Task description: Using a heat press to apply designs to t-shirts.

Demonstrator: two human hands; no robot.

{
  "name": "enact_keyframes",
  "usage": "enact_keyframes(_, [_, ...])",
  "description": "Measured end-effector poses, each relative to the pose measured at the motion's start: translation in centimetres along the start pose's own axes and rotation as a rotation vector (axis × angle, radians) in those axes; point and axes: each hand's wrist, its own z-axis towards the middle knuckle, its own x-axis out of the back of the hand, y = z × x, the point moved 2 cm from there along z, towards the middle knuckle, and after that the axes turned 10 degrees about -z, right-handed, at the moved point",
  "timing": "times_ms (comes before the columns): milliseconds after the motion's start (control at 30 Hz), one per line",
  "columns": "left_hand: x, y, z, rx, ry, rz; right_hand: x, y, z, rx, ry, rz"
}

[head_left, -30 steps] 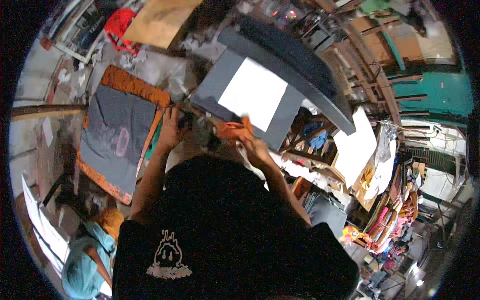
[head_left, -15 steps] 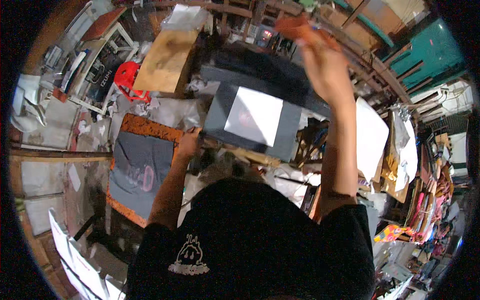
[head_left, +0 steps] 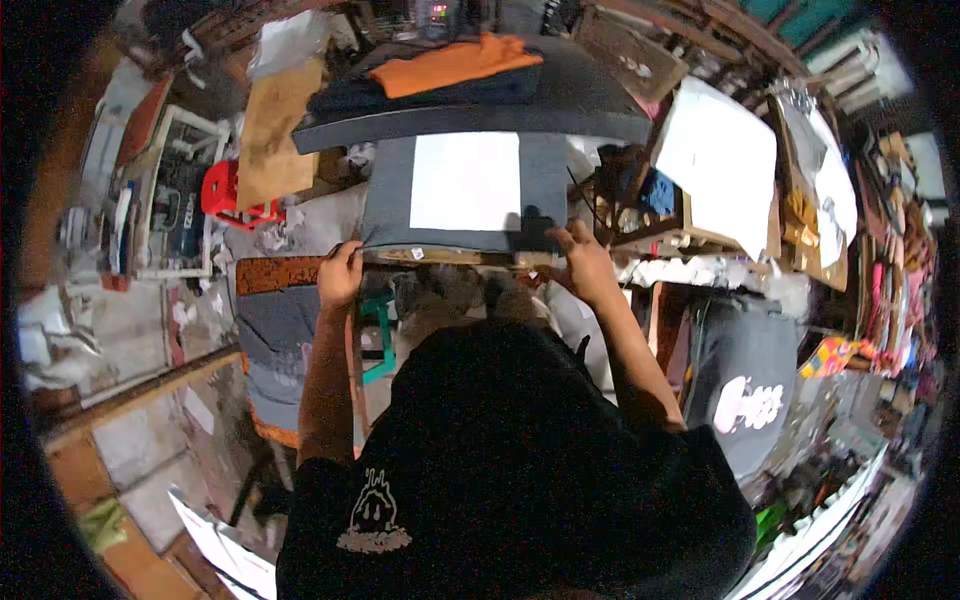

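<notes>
The person stands over a dark grey cloth [head_left: 385, 215] laid flat on a platen, with a white sheet [head_left: 465, 180] lying square on top of it. The left hand [head_left: 340, 275] is at the near left corner of the cloth, fingers curled in and closed on its front hem. The right hand [head_left: 580, 262] is at the near right corner; its fingers are spread and partly open, the thumb up, and they seem to press down on the edge of the cloth rather than pinch it, though the view is too small and dark there to be sure.

The main risk is uneven pulling. With one hand gripping and the other only pressing, a tug from the left could skew the cloth on the board and leave a wrinkle under the white sheet. The sheet lies loose, so any drag on the cloth could carry it off square or slide it toward the near edge. A black object [head_left: 540, 228] sits just beside the right hand on the cloth; a careless move of the fingers could knock it onto the sheet.

Above, a dark upper plate [head_left: 560, 105] carries a folded orange cloth [head_left: 455, 60] and a dark garment. These lie close to the plate's front, and a bump could bring them down onto the work.
</notes>
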Motion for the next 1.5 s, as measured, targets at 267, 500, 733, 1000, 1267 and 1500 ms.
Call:
enact_keyframes(267, [1.1,2.5,2.4,-0.168,0.115,-0.24,-9.5,5.8,0.6,-0.128,0.102,-0.046])
enact_keyframes(500, [2.2,0.2,1.4,-0.092,0.109,-0.76,-2.2,0.0,-1.3,-0.304,0.279,0.22])
enact_keyframes(733, [6.6,7.7,2.1,-0.009,0.015,-1.303,4.2,-0.6,-6.9,-0.528,0.625,0.467])
enact_keyframes(1000, [11.0,20.3,3.6,-0.433,-0.268,-1.489,17.3,-7.9,-20.1,-0.576,0.652,-0.075])
enact_keyframes(1267, [8.2,39.8,3.2,-0.532,-0.65,-1.53,25.2,-11.8,-37.0,-1.037,1.163,0.12])
enact_keyframes(1500, [-3.5,57.2,2.9,-0.534,-1.123,-1.465,29.2,-8.3,-47.7,-1.262,1.389,0.017])
